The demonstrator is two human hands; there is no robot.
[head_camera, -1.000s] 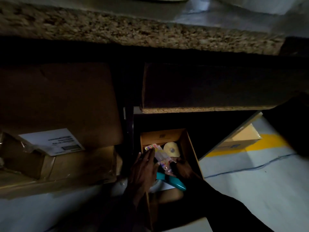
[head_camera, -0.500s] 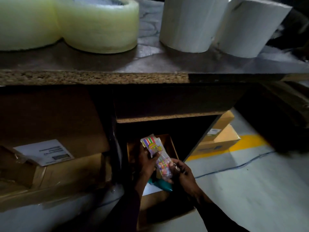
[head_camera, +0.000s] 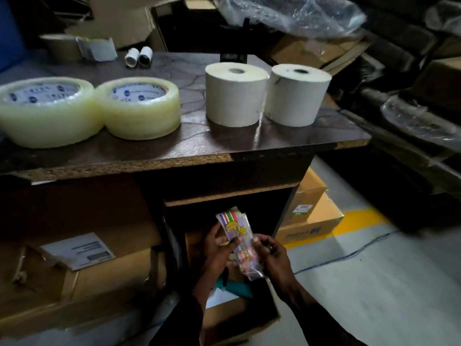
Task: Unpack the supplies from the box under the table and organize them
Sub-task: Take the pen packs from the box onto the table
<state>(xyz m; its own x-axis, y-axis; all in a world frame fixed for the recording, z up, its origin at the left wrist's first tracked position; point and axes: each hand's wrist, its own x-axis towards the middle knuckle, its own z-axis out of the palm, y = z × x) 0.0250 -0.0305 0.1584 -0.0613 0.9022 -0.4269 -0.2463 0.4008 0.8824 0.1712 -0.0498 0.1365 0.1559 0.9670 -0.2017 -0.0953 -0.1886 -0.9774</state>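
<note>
A clear packet of colourful stationery (head_camera: pixel 237 236) is held upright above the open cardboard box (head_camera: pixel 249 318) under the table. My left hand (head_camera: pixel 217 248) grips its left side and my right hand (head_camera: pixel 270 250) pinches its right edge. A teal item (head_camera: pixel 237 288) lies inside the box below the packet. On the dark table top (head_camera: pixel 224 143) stand two clear tape rolls (head_camera: pixel 138 108) at the left and two white paper rolls (head_camera: pixel 234 94) at the right.
A large cardboard box with a white label (head_camera: pixel 79 250) sits under the table at the left. More boxes (head_camera: pixel 309 216) stand on the floor at the right beside a yellow floor line. Two small rolls (head_camera: pixel 138 56) and plastic wrap lie at the table's back.
Both hands have lifted the packet up out of the box. The view has risen, so the table top and its rolls now show.
</note>
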